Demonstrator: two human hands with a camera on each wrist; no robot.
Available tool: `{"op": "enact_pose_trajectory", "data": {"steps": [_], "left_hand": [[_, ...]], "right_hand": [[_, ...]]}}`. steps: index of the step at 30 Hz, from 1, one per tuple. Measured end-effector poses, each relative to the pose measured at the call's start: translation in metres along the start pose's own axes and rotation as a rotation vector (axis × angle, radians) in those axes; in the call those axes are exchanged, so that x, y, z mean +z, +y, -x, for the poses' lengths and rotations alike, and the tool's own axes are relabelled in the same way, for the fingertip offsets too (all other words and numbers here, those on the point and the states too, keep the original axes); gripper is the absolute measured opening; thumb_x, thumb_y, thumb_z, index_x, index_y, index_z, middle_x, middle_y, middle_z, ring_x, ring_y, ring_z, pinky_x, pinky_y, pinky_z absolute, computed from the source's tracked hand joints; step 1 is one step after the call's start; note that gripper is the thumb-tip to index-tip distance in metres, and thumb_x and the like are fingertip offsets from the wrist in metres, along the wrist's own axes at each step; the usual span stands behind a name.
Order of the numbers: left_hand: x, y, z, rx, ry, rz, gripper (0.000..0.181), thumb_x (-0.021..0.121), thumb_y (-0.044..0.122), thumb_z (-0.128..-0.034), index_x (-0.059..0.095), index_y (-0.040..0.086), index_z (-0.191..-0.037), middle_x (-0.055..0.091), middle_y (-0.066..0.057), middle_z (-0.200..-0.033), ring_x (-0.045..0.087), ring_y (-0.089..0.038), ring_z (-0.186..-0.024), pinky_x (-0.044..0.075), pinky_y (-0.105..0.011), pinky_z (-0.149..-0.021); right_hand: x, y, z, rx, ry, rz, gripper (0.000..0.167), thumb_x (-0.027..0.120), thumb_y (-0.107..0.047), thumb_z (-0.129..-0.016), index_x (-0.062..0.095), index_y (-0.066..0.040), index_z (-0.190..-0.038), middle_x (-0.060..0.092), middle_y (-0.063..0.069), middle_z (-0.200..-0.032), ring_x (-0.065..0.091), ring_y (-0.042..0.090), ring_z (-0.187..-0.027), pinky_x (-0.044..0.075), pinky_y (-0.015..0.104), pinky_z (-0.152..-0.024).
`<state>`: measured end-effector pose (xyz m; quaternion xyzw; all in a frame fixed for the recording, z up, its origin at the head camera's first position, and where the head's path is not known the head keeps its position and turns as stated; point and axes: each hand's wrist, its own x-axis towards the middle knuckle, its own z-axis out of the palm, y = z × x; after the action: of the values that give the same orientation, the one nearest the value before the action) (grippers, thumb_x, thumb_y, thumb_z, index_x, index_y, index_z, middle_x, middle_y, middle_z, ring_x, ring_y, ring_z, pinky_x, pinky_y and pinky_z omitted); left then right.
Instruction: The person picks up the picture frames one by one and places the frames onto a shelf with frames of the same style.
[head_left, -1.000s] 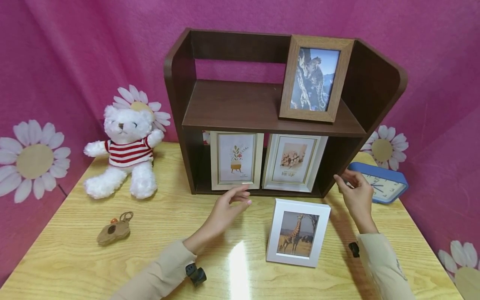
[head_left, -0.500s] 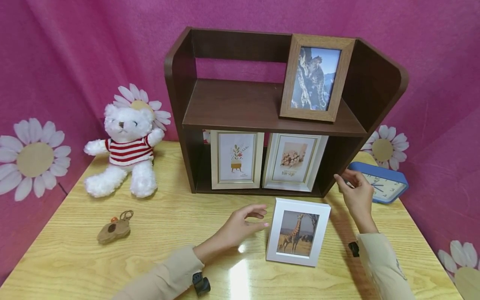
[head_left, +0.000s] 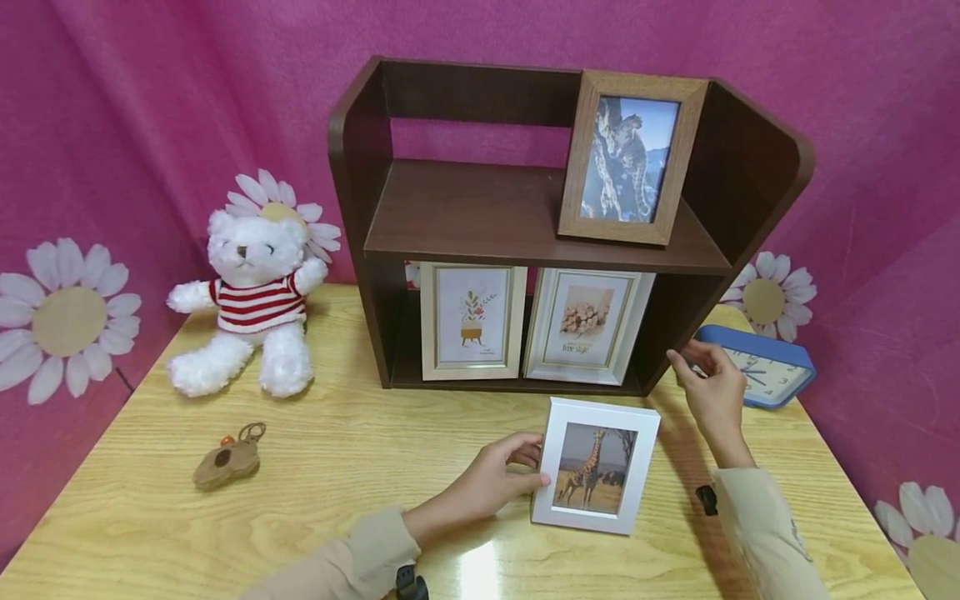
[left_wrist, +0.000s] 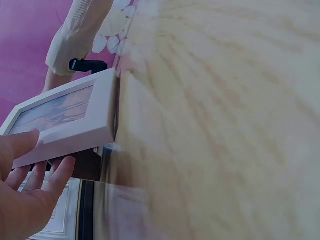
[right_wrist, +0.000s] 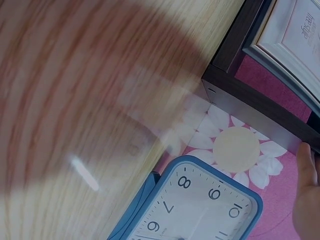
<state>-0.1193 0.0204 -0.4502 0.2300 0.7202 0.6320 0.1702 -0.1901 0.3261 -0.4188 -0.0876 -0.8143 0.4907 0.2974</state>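
Note:
A white picture frame [head_left: 551, 467] with a giraffe photo stands on the table before the shelf. My left hand [head_left: 487, 483] holds its left edge, thumb in front and fingers behind; in the left wrist view the thumb [left_wrist: 25, 142] lies against the frame's border [left_wrist: 85, 132]. My right hand [head_left: 712, 392] is at the lower right side of the dark brown shelf [head_left: 472, 200], fingers bent, thumb by its front edge. In the right wrist view a fingertip [right_wrist: 304, 157] meets the shelf's panel [right_wrist: 260, 100]; the other fingers are mostly cut off. The blue clock [head_left: 765, 375] stands just behind.
On the top shelf leans a wooden frame [head_left: 573, 167] with a leopard photo. Two pale frames, a plant print [head_left: 472, 321] and a flower print [head_left: 588, 325], fill the lower compartment. A white teddy bear [head_left: 258, 304] and a brown keyring toy [head_left: 228, 462] are at left.
My left hand has moved right and down from in front of the lower shelf to the white picture frame and taken its left edge. The right hand has stayed in place.

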Motion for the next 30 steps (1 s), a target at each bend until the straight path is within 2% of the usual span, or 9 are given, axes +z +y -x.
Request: {"op": "enact_pose_trajectory", "data": {"steps": [12, 20, 26, 30], "left_hand": [[0.003, -0.003, 0.003, -0.009, 0.028, 0.020, 0.044, 0.068, 0.001, -0.0854, 0.053, -0.002, -0.127, 0.061, -0.011, -0.104, 0.061, -0.019, -0.092, 0.051, -0.020, -0.082], [0.005, -0.003, 0.005, 0.013, 0.060, 0.042, 0.045, 0.068, -0.001, -0.0834, 0.054, -0.004, -0.126, 0.063, -0.014, -0.102, 0.063, -0.022, -0.091, 0.052, -0.020, -0.081], [0.007, -0.004, 0.004, 0.022, 0.090, 0.034, 0.043, 0.069, -0.002, -0.0828, 0.057, -0.007, -0.123, 0.066, -0.018, -0.101, 0.065, -0.024, -0.090, 0.052, -0.018, -0.080], [0.007, -0.006, 0.004, 0.027, 0.095, 0.018, 0.042, 0.069, -0.001, -0.0827, 0.057, -0.008, -0.122, 0.066, -0.018, -0.101, 0.065, -0.023, -0.090, 0.052, -0.018, -0.080]], "right_hand": [[-0.001, -0.004, 0.000, 0.027, -0.018, 0.040, 0.031, 0.072, -0.016, -0.085, 0.063, 0.004, -0.107, 0.057, -0.028, -0.083, 0.056, -0.015, -0.082, 0.046, 0.003, -0.073], [-0.001, -0.003, -0.001, 0.021, -0.014, 0.010, 0.029, 0.071, -0.008, -0.084, 0.063, 0.007, -0.108, 0.056, -0.031, -0.080, 0.055, -0.016, -0.081, 0.045, 0.002, -0.072], [-0.002, -0.023, 0.005, 0.016, -0.017, -0.008, 0.028, 0.070, -0.003, -0.084, 0.061, 0.011, -0.107, 0.056, -0.030, -0.079, 0.056, -0.016, -0.079, 0.045, 0.002, -0.072], [-0.003, -0.024, 0.006, 0.013, -0.020, -0.006, 0.028, 0.070, -0.003, -0.084, 0.061, 0.012, -0.106, 0.056, -0.030, -0.079, 0.055, -0.016, -0.079, 0.045, 0.003, -0.072]]}}
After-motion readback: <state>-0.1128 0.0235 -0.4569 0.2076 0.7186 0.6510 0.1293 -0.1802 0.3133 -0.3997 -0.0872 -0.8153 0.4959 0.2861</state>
